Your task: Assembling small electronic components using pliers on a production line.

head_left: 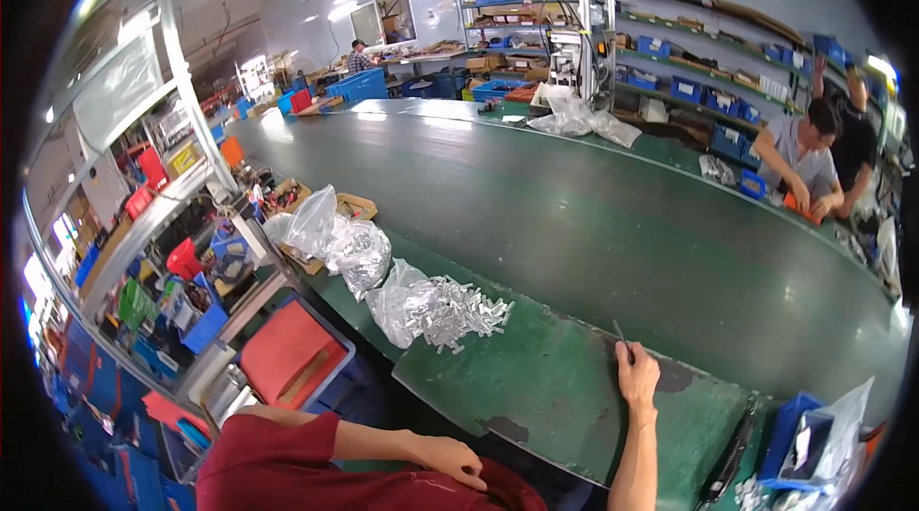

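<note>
My right hand (638, 373) is closed around a thin grey rod (618, 328) at the inner edge of the green worktop (536, 367). The rod's tip sticks out past my fingers; its kind is too small to tell. My left hand (456, 460) rests against my dark red shirt in front of the bench, its fingers curled with nothing visible in them. Left of the bare worktop, a heap of small silvery metal pieces (461, 313) spills from a clear plastic bag (394, 305). A dark, slim corded hand tool (735, 449) lies to the right of my right forearm.
A wide dark green conveyor belt (536, 195) runs beyond the worktop. At the lower right stands a blue bin (799, 439) with plastic in it. More filled bags (354, 248) lie at left, near a red-topped crate (292, 348). Across the belt at right, two people (809, 152) are present.
</note>
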`<state>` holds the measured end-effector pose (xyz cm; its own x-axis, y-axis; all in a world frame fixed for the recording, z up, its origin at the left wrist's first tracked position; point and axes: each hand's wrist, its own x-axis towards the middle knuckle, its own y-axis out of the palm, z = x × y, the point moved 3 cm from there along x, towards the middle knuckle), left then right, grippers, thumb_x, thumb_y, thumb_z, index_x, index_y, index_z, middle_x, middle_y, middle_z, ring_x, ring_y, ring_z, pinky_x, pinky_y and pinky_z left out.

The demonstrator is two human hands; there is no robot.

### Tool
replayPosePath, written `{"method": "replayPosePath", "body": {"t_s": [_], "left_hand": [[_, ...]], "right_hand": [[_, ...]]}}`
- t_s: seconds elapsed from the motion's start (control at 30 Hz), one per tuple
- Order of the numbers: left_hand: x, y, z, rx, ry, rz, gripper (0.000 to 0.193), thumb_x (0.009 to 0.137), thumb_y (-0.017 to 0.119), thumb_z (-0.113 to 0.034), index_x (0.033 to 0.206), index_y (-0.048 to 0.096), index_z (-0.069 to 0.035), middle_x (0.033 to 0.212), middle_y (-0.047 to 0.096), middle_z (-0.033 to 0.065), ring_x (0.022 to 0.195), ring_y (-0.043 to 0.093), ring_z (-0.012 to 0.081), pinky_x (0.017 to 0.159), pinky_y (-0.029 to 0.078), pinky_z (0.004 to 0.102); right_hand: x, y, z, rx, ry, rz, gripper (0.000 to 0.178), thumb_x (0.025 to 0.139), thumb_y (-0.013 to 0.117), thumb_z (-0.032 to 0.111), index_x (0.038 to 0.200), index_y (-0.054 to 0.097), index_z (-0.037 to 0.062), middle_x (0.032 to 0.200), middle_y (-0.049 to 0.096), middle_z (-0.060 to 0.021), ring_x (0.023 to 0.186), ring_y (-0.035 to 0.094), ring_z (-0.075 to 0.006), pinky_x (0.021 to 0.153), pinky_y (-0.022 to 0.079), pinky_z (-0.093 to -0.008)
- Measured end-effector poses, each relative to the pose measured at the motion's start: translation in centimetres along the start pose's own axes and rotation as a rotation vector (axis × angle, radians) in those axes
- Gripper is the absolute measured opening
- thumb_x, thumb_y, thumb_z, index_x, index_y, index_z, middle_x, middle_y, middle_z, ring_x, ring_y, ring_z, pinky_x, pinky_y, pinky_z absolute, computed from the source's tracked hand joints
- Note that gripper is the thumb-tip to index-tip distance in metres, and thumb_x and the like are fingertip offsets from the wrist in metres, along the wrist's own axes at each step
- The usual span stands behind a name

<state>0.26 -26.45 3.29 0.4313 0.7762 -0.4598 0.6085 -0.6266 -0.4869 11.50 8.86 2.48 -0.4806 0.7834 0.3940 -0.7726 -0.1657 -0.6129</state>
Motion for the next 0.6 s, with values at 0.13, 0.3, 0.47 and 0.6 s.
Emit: {"method": "replayPosePath", "body": {"t_s": [0.13, 0.3, 0.47, 0.6], "left_hand": [[-6.1, 1.5, 3.7, -0.095, -0.551, 0.113, 0.067, 0.098, 0.049, -0.066, 0.093, 0.071, -0.002, 0.088, 0.070, 0.0188, 0.090, 0.067, 0.0354, 0.080, 0.051, 0.0424], [-7.0, 4.3, 5.5, -0.317, -0.508, 0.177, 0.065, 0.102, 0.044, -0.061, 0.092, 0.066, -0.001, 0.083, 0.067, 0.0194, 0.081, 0.063, 0.0364, 0.074, 0.049, 0.0419], [-4.1, 1.8, 3.7, 0.118, -0.268, 0.157, 0.047, 0.100, 0.051, -0.047, 0.088, 0.063, -0.003, 0.083, 0.067, 0.0198, 0.082, 0.065, 0.0400, 0.071, 0.051, 0.0464], [-3.0, 0.9, 4.3, 0.308, -0.216, 0.090, 0.035, 0.099, 0.052, -0.038, 0.089, 0.064, -0.006, 0.085, 0.070, 0.0160, 0.086, 0.066, 0.0423, 0.069, 0.051, 0.0516]], "right_hand": [[0.5, -0.1, 0.1, 0.017, -0.022, 0.002, 0.032, 0.095, 0.066, 0.033, 0.086, 0.065, 0.0028, 0.075, 0.066, -0.0200, 0.072, 0.064, -0.0424, 0.062, 0.048, -0.0479], [0.6, -0.5, 0.4, 0.018, -0.034, -0.017, 0.030, 0.094, 0.067, 0.032, 0.084, 0.064, 0.0031, 0.071, 0.065, -0.0190, 0.070, 0.064, -0.0412, 0.062, 0.048, -0.0468], [0.6, -0.1, 0.8, 0.039, -0.003, 0.018, 0.031, 0.095, 0.066, 0.033, 0.087, 0.066, 0.0027, 0.072, 0.065, -0.0191, 0.070, 0.064, -0.0415, 0.063, 0.048, -0.0463], [0.7, -0.1, 0.9, 0.015, 0.004, 0.054, 0.032, 0.095, 0.066, 0.034, 0.088, 0.066, 0.0026, 0.074, 0.066, -0.0194, 0.071, 0.065, -0.0416, 0.063, 0.048, -0.0462]]}}
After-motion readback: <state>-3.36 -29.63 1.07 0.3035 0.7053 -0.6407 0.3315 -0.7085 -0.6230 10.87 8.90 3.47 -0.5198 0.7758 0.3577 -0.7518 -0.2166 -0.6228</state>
